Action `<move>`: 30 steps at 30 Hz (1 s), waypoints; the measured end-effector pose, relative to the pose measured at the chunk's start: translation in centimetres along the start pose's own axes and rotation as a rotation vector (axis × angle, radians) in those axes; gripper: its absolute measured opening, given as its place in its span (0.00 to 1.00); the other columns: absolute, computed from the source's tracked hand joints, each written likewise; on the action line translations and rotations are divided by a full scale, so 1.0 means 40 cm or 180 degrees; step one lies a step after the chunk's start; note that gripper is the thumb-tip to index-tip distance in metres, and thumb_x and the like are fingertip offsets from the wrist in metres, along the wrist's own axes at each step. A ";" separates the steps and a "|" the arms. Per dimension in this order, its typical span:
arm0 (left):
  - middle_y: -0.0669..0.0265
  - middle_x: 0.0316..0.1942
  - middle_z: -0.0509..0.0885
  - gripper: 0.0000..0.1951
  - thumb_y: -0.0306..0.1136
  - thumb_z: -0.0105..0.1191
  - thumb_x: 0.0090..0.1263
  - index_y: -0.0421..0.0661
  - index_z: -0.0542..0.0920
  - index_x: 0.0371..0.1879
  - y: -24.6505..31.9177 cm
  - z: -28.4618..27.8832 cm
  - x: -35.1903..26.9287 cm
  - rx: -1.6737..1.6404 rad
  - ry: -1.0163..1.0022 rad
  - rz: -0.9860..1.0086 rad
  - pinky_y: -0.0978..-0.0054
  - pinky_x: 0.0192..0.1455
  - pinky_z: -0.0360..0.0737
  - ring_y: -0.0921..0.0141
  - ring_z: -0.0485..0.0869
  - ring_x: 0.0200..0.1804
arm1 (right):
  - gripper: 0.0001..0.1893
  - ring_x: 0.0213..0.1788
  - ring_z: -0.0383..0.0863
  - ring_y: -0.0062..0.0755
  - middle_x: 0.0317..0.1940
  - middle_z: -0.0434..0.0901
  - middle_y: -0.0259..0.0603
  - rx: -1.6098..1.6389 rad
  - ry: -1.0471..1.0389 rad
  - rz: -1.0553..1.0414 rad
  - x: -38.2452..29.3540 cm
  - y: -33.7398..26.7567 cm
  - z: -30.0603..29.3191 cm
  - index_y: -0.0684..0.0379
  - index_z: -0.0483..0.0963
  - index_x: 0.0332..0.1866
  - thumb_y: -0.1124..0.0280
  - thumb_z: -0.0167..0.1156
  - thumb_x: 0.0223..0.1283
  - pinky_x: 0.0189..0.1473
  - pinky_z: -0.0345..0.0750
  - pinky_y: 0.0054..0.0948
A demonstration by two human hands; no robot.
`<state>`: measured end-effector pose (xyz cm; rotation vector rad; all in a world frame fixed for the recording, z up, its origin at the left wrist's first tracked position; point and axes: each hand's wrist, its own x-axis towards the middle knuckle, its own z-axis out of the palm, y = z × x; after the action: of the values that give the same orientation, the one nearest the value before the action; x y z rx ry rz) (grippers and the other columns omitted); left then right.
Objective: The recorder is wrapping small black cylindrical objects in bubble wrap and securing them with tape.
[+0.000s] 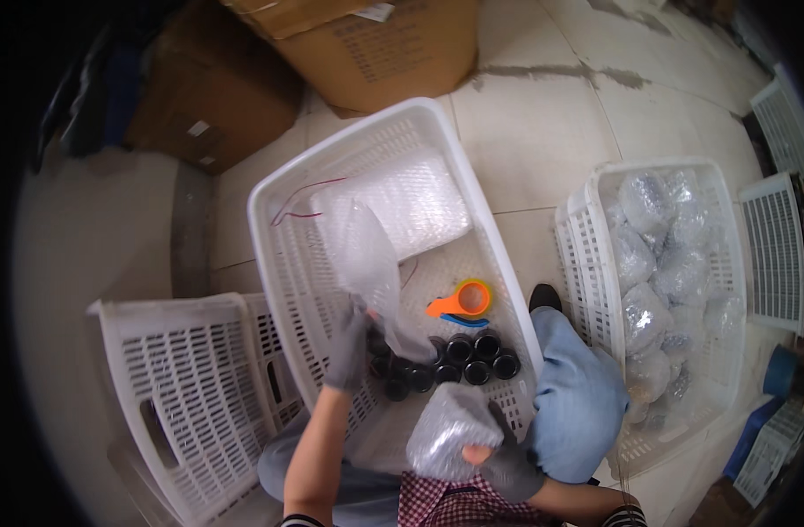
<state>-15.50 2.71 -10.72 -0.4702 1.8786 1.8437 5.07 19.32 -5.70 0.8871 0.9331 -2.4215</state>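
Note:
A bubble-wrapped bundle (451, 431) is held in my right hand (511, 461), which wears a grey glove with the thumb tip bare. My left hand (349, 349), gloved the same way, has its fingers at the lower part of a loose sheet of bubble wrap (370, 260); the fingertips are partly hidden. Below that sheet, several black-capped containers (478, 372) stand in the white plastic basket (491, 247). An orange tape dispenser (461, 300) lies above them beside a curved blue strip (464, 321). A stack of bubble wrap (418, 201) fills the basket's far part.
At the right, another white basket (590, 263) holds several bubble-wrapped bundles (682, 273). Empty-looking white crates (191, 382) stand at the left. Two cardboard boxes (402, 56) are beyond the basket on the tiled floor (520, 145). More crates (774, 250) line the far right.

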 end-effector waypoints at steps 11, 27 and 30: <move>0.73 0.30 0.69 0.06 0.24 0.53 0.64 0.42 0.70 0.36 -0.042 -0.022 -0.445 0.1312 0.0390 0.1405 0.86 0.31 0.67 0.82 0.67 0.31 | 0.45 0.61 0.65 0.29 0.58 0.65 0.38 -0.0970 -0.1279 -0.0929 -0.212 -0.060 0.031 0.60 0.55 0.64 0.58 0.72 0.41 0.63 0.63 0.30; 0.75 0.24 0.75 0.05 0.30 0.52 0.68 0.42 0.78 0.33 -0.191 0.195 -0.622 -0.0944 -0.0380 0.0397 0.82 0.30 0.71 0.81 0.73 0.27 | 0.38 0.56 0.69 0.29 0.51 0.71 0.40 -0.0447 0.0076 -0.0952 -0.322 0.008 -0.104 0.64 0.63 0.61 0.63 0.67 0.41 0.58 0.67 0.28; 0.66 0.26 0.76 0.04 0.27 0.53 0.65 0.44 0.75 0.35 -0.127 0.154 -0.703 0.1528 0.0170 0.2432 0.78 0.28 0.71 0.73 0.75 0.25 | 0.34 0.57 0.69 0.29 0.52 0.71 0.42 -0.1324 0.0195 -0.1616 -0.288 0.026 -0.100 0.65 0.62 0.61 0.69 0.65 0.46 0.58 0.67 0.30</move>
<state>11.26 6.45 0.43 0.4285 2.6664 1.6708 15.62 22.93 -0.62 0.6251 1.7836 -2.4426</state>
